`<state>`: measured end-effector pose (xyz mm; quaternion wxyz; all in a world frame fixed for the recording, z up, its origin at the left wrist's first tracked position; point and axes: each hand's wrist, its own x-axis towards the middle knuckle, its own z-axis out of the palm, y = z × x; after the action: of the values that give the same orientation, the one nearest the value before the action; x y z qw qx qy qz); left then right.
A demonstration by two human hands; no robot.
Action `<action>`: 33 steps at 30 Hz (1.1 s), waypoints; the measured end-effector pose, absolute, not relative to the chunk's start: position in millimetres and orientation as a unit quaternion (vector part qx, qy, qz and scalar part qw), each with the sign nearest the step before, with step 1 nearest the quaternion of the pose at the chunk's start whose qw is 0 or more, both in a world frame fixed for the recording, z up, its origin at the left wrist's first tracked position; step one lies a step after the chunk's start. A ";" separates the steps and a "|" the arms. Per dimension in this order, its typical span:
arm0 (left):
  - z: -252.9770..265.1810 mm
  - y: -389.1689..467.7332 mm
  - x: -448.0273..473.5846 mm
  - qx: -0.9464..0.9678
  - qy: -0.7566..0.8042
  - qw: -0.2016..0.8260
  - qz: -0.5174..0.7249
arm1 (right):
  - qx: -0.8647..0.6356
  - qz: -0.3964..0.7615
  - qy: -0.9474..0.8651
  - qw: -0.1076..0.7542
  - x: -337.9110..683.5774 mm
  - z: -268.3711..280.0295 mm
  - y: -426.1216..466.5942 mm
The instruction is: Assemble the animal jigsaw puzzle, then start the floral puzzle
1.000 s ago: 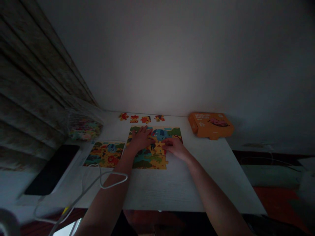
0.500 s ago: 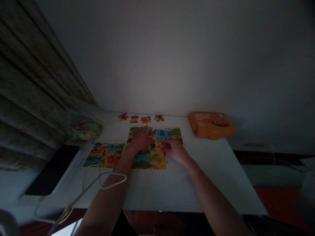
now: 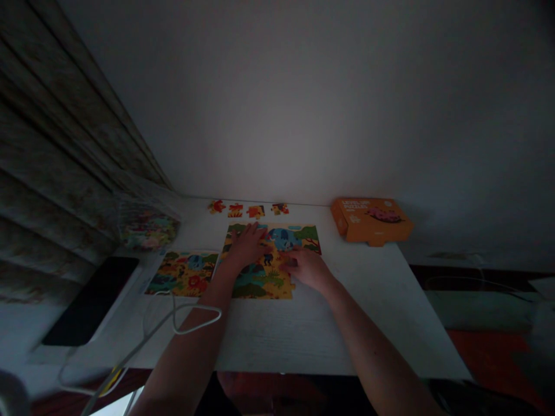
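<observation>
A partly joined jigsaw puzzle [image 3: 260,289] with a blue elephant and other animals lies on the white table. My left hand [image 3: 248,247] rests flat over its upper left part, fingers spread. At the puzzle's stepped right edge is my right hand [image 3: 306,267], thumb and forefinger bent round a puzzle piece that the fingers mostly hide. Several loose pieces lie in a row behind the puzzle, among them a red and yellow piece [image 3: 235,210] and an orange piece [image 3: 255,211]. To the left lies a small picture sheet [image 3: 184,273] with the same animal scene.
An orange puzzle box [image 3: 376,221] stands at the back right against the wall. At the left are a clear bag of colourful bits [image 3: 147,230] and a black phone-like slab [image 3: 92,300]. A white cable [image 3: 197,328] loops above my left forearm. A curtain [image 3: 65,150] hangs at the left.
My right hand has shifted slightly left and its forefinger reaches further onto the puzzle. My left hand stays in place on the puzzle. The view has moved very slightly.
</observation>
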<state>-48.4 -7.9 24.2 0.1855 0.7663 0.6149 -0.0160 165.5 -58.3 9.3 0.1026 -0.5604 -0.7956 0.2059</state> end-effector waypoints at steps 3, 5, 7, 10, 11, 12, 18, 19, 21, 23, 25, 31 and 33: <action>26.0 -8.5 -47.9 0.766 0.615 0.187 -0.015 | -0.562 0.200 -0.796 0.097 164.7 11.0 -59.5; 26.6 -8.8 -47.2 0.771 0.608 0.188 -0.013 | -0.563 0.202 -0.796 0.097 164.4 12.2 -60.3; 25.7 -8.8 -46.6 0.789 0.583 0.192 -0.017 | -0.562 0.209 -0.794 0.101 164.5 13.1 -60.8; 21.3 -7.9 -46.4 0.813 0.544 0.204 -0.032 | -0.559 0.216 -0.794 0.103 164.8 13.8 -60.7; 19.7 -7.5 -46.6 0.815 0.540 0.207 -0.035 | -0.558 0.217 -0.794 0.102 165.0 14.0 -60.4; 18.4 -7.2 -46.7 0.815 0.540 0.209 -0.036 | -0.558 0.217 -0.794 0.101 165.2 14.0 -60.1; 22.6 -7.3 -47.2 0.809 0.548 0.212 -0.022 | -0.551 0.223 -0.798 0.098 168.5 12.1 -57.8; 23.9 -7.1 -47.4 0.808 0.550 0.211 -0.018 | -0.550 0.223 -0.799 0.098 169.2 11.4 -57.4; 24.8 -6.1 -48.2 0.805 0.557 0.205 -0.007 | -0.550 0.225 -0.798 0.099 170.4 10.4 -56.4; 23.1 -4.9 -48.8 0.801 0.564 0.198 0.006 | -0.549 0.228 -0.798 0.098 171.1 9.9 -55.5; 20.0 -3.8 -48.2 0.798 0.571 0.191 0.020 | -0.549 0.229 -0.798 0.096 171.2 10.1 -55.1; 12.5 13.7 -49.9 0.751 0.639 0.141 0.088 | -0.537 0.229 -0.803 0.117 173.1 10.6 -54.8; 12.1 31.4 -60.7 0.718 0.676 0.107 0.127 | -0.537 0.233 -0.798 0.143 177.9 11.3 -52.0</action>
<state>-60.7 31.4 12.1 0.1073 0.7182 0.6756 0.1273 177.9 -52.0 11.3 0.1433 -0.5370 -0.7979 0.2334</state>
